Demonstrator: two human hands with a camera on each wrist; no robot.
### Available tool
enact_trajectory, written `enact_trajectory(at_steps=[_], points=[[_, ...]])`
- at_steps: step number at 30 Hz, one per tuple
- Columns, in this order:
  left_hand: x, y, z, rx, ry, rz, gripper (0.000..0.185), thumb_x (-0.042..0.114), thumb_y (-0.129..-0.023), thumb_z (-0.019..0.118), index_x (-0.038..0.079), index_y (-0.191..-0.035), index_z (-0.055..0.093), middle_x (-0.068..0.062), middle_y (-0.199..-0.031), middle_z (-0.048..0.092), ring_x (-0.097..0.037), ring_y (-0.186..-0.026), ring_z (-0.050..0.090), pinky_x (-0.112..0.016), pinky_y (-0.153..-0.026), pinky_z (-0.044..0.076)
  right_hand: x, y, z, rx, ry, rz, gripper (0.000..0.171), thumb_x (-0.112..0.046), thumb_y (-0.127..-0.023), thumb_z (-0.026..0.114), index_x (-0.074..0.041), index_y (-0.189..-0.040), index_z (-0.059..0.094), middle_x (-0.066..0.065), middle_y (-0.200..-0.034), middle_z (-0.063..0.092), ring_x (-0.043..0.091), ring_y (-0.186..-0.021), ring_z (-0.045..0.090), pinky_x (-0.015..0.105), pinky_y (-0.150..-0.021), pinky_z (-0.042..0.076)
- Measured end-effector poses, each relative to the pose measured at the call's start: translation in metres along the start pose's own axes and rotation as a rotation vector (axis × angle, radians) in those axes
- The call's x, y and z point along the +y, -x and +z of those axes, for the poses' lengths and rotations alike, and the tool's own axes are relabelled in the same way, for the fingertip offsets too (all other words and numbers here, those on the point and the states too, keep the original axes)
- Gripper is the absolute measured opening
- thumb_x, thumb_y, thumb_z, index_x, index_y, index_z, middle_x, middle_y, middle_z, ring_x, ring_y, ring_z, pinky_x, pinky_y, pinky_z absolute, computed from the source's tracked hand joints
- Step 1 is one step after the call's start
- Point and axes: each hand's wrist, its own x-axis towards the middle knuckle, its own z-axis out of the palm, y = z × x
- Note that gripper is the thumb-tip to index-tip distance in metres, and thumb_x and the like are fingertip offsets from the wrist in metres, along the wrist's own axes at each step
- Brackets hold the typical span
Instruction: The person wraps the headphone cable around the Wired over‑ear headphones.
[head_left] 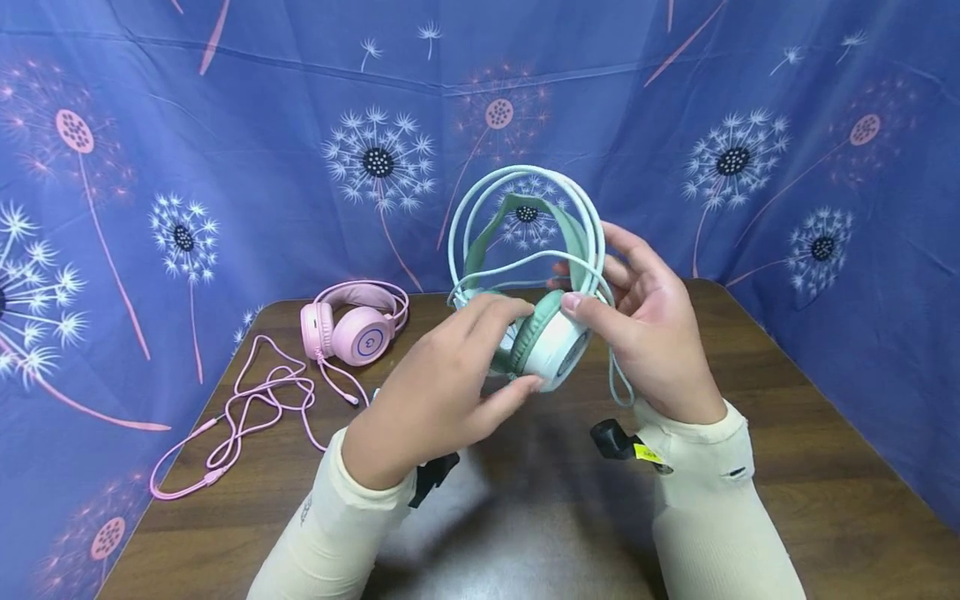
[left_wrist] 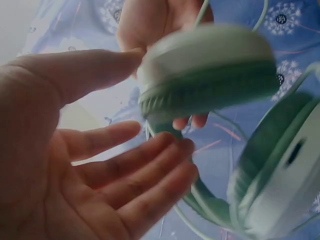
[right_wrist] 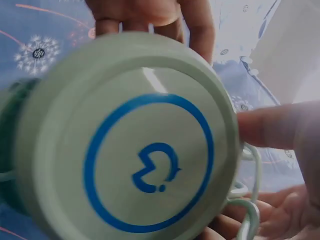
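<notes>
Head view first: both hands are holding the mint-green plastic over-ear headphones point(head_left: 536, 275) up in the air above the dark wooden table point(head_left: 787, 400), roughly mid-table. The left hand point(head_left: 438, 392) is cupping the near ear cup from the left, thumb on top and fingers reaching underneath. The right hand point(head_left: 648, 333) is sitting on the right side of it, thumb pinching the cup's rim, fingers curling behind the headband. The band is arching straight up and away from both grips, so the long axis is running vertical. The pale green cable point(head_left: 525, 221) is looping around the band in about 3 turns, with a tail dangling down by the right wrist. Both hands are equally close; the right one is nearer the cable.

Left of the left hand, well apart, a pink padded headset point(head_left: 358, 325) is lying on the table with its pink cord point(head_left: 255, 400) sprawling toward the near-left edge. There's bare tabletop below and to the right of the grip.

Left wrist view: the left palm is looking wide and relaxed, thumb tip touching the cup's point(left_wrist: 207, 70) edge, fingers hovering just under it. The 2nd cup is hanging lower right.

Right wrist view: the cup's flat outer face with its blue ring logo point(right_wrist: 150, 165) is filling the frame, 1 fingertip point(right_wrist: 265, 131) pressing its right rim.
</notes>
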Motion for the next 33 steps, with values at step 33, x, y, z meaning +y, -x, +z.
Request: enact_trajectory(at_steps=[33], points=[[-0.028, 0.015, -0.049, 0.171, 0.122, -0.134, 0.023, 0.029, -0.101, 0.068, 0.012, -0.115, 0.070, 0.008, -0.093, 0.060, -0.006, -0.081, 0.053, -0.023, -0.074, 0.045, -0.018, 0.016, 0.000, -0.474, 0.178, -0.091, 0.066, 0.017, -0.082, 0.073, -0.007, -0.142, 0.060, 0.015, -0.123, 0.073, 0.031, -0.105, 0.073, 0.034, -0.084, 0.060]])
